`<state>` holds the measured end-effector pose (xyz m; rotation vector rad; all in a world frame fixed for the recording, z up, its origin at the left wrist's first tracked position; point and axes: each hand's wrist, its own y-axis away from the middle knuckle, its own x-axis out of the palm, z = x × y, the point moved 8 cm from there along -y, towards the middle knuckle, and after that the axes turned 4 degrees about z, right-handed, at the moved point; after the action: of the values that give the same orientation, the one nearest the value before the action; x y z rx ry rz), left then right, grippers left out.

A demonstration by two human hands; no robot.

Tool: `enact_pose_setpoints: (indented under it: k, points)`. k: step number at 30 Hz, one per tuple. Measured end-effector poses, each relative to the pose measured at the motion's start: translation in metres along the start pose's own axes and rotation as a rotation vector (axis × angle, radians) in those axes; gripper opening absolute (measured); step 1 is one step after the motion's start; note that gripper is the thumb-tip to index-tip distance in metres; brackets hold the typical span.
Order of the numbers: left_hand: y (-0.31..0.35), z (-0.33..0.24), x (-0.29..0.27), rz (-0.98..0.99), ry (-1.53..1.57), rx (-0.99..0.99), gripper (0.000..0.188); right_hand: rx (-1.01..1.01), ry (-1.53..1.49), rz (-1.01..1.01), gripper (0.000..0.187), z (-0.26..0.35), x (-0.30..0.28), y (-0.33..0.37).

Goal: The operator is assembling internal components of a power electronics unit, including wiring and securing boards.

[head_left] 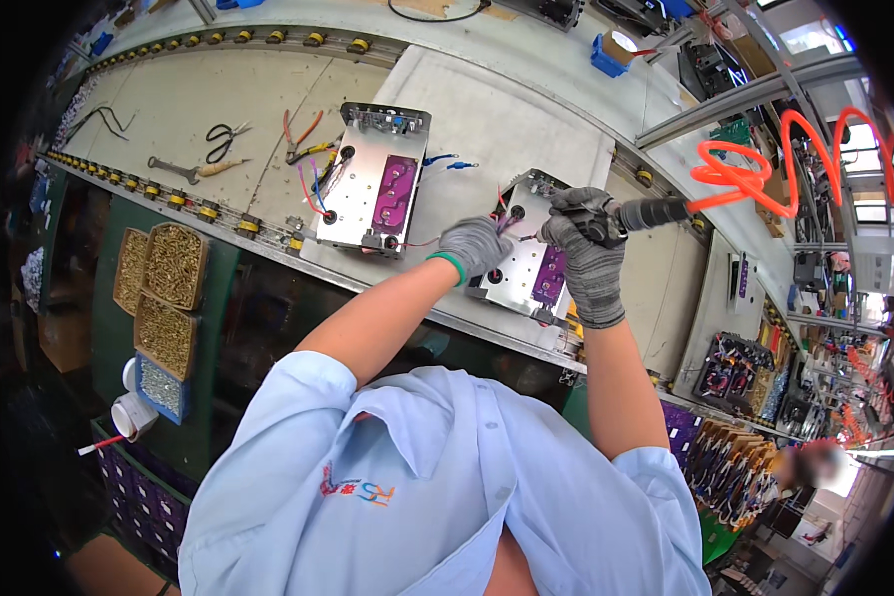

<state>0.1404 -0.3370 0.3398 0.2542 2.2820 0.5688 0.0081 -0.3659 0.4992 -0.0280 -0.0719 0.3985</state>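
My left hand point(475, 246), in a grey glove with a green cuff, is closed at the near-left side of the right metal chassis point(514, 260). Its fingertips pinch thin coloured wires point(504, 221) beside a round black hole. Over the far-right part of that chassis, my right hand point(588, 260), also gloved in grey, grips a black air tool point(594, 217). An orange coiled hose point(735, 174) runs from the tool off to the right. The tool's tip is hidden by the hand. A purple circuit board point(549, 276) lies on the chassis.
A second chassis point(363, 199) with a purple board stands to the left, wires sticking out. Pliers point(296, 149), scissors point(226, 139) and a wrench point(174, 169) lie beyond it. Bins of brass screws point(174, 266) sit below the roller rail point(209, 212). A metal frame point(745, 104) rises at right.
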Motion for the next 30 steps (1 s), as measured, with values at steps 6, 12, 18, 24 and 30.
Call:
enact_pose_setpoints:
  k: [6,12,18,24,30]
  points:
    - [-0.012,0.076,0.043,-0.087,0.204,-0.107,0.043,-0.041,0.107,0.058,0.025,0.011,-0.001,0.003]
    - [0.02,0.106,0.065,-0.027,0.8,-0.299,0.042,-0.044,0.106,0.07,0.027,0.009,0.0,0.004]
    - [0.107,0.12,0.076,0.176,1.66,-0.377,0.029,-0.146,0.134,0.158,0.03,0.007,0.003,0.017]
    - [0.141,0.08,0.047,0.35,1.658,0.009,0.036,-0.079,0.016,0.153,0.027,0.044,-0.004,0.003]
    - [0.156,0.055,0.021,0.221,1.307,-0.028,0.037,-0.157,-0.177,0.132,0.028,0.091,0.011,0.057]
